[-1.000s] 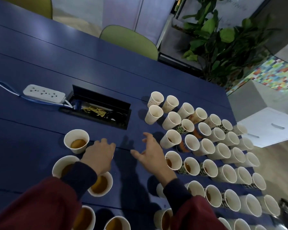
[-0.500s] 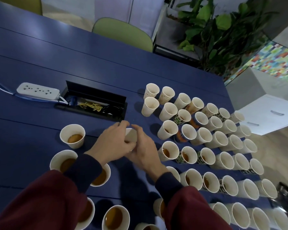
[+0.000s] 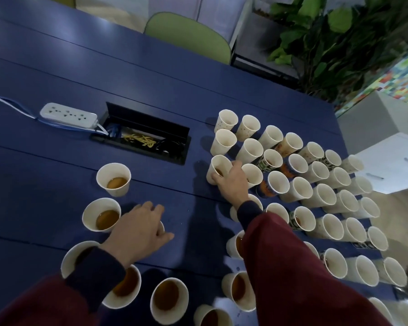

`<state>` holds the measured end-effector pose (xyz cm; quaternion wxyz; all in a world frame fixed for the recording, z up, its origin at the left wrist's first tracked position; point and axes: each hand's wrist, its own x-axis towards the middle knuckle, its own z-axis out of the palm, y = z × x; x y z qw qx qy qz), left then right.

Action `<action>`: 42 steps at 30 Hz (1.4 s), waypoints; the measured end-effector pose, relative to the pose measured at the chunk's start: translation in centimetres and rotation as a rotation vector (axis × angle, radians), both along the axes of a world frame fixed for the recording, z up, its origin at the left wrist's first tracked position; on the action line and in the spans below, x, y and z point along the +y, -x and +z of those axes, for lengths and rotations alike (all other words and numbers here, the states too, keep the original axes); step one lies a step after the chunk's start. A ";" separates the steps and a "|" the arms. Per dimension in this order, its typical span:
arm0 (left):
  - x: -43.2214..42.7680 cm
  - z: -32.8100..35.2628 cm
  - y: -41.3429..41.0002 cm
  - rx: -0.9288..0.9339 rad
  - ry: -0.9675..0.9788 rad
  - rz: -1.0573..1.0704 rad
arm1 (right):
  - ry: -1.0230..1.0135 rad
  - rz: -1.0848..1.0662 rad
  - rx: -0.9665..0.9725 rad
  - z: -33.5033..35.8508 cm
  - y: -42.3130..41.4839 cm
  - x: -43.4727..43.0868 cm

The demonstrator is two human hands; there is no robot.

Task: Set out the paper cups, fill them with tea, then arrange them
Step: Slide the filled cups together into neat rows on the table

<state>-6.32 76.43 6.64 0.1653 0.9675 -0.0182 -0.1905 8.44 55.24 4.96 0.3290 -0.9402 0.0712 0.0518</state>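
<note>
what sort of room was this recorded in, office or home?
Most likely an office meeting room. The long blue table has a cable box with a flip-up lid sunk into its top, a power strip lies beside it, and a green chair stands at the far edge.

Roughly forty paper cups, one power strip, one cable box, one chair, one plant

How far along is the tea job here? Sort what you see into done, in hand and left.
Done: cups are set out on the blue table, and the near cups hold tea. In hand: the right hand grips a tea cup at the block's left edge; the left hand covers another. Left: most far cups show no tea, and the loose cups sit apart.
</note>
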 end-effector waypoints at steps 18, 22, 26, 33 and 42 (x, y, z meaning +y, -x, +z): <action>-0.1 0.5 0.2 0.059 -0.126 -0.056 | -0.031 0.017 0.117 1.0 -0.2 0.7; -0.2 1.2 -0.2 0.035 -0.128 -0.067 | -0.095 -0.026 0.010 2.4 2.2 0.4; -0.2 2.9 -0.5 -0.034 -0.073 -0.052 | -0.004 0.072 -0.061 3.4 7.5 0.3; -2.1 5.5 0.1 -0.142 0.092 0.004 | -0.189 0.420 0.074 3.0 17.0 2.4; -4.3 5.8 2.7 -0.193 0.340 0.082 | -0.187 0.313 -0.137 4.1 18.6 2.1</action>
